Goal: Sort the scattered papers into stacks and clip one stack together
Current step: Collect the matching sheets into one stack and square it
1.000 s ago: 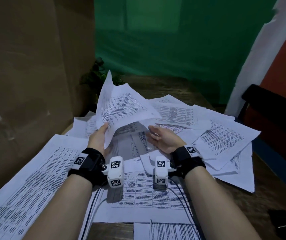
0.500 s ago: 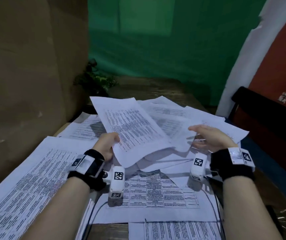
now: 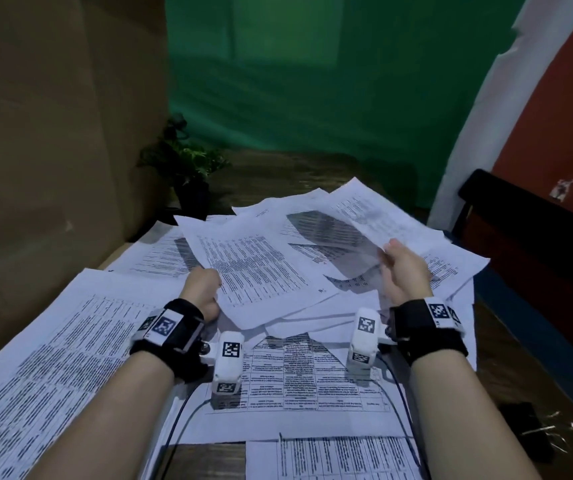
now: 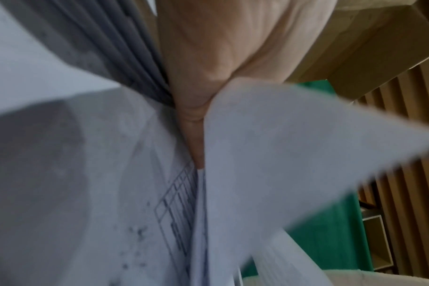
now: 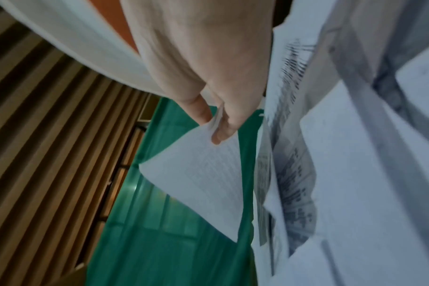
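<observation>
Table [image 3: 313, 174]: dark wood, bearing everything listed; the landmark for what follows.

Scattered papers [image 3: 316, 368]: white printed sheets covering most of the table, overlapping at many angles; long sheets run down its left side, a gridded sheet lies at its near middle between the two wrists.

Cardboard panel [image 3: 53, 133]: brown, upright along the table's left edge.

Green curtain [image 3: 313, 81]: hanging behind the table's far edge.

Held stack [image 3: 261, 271]: several sheets of small print, raised above the table's centre, its near-left corner clamped in the left hand [image 3: 202, 289], fingers curled round the edges; the left wrist view shows sheets fanned beside the palm [image 4: 220, 48].

Lifted sheet [image 3: 382, 216]: single page raised over the table's right half, pinched at its near edge by the right hand [image 3: 404, 271], between thumb and fingers [image 5: 223, 123].

Potted plant [image 3: 188, 168]: small, at the table's far-left corner.
</observation>
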